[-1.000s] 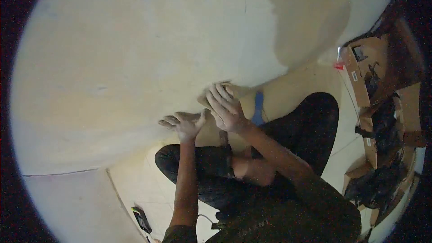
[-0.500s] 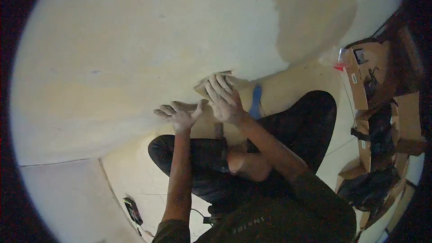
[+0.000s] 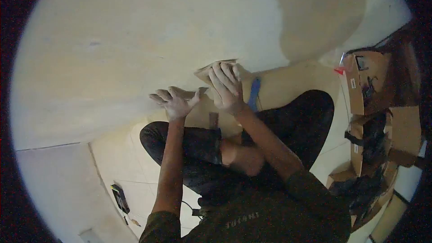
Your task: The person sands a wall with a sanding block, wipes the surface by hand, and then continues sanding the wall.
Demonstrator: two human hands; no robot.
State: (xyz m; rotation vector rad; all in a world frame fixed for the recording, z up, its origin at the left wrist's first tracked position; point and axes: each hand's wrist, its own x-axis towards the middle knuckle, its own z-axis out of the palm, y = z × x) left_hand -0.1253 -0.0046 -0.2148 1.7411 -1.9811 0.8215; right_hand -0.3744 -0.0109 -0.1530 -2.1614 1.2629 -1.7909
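Note:
My right hand (image 3: 226,85) presses a tan, folded sheet of sandpaper (image 3: 204,73) against the pale wall (image 3: 135,40), its dusty fingers bent over the sheet. To the left, my left hand (image 3: 177,104) is spread with fingers apart, resting on or close to the low part of the wall. Pale dust coats both hands. A blue-handled tool (image 3: 254,93) lies on the floor just right of my right wrist; its working end is hidden.
My crossed legs (image 3: 297,126) fill the floor below the hands. Open cardboard boxes (image 3: 355,85) with dark bags stand at the right. A small dark item (image 3: 120,198) lies on the tiles at lower left. The wall has a darker patch (image 3: 321,18) at upper right.
My right hand has moved slightly up the wall with the sandpaper. My left hand stays spread near the same place. The whole view has shifted a little.

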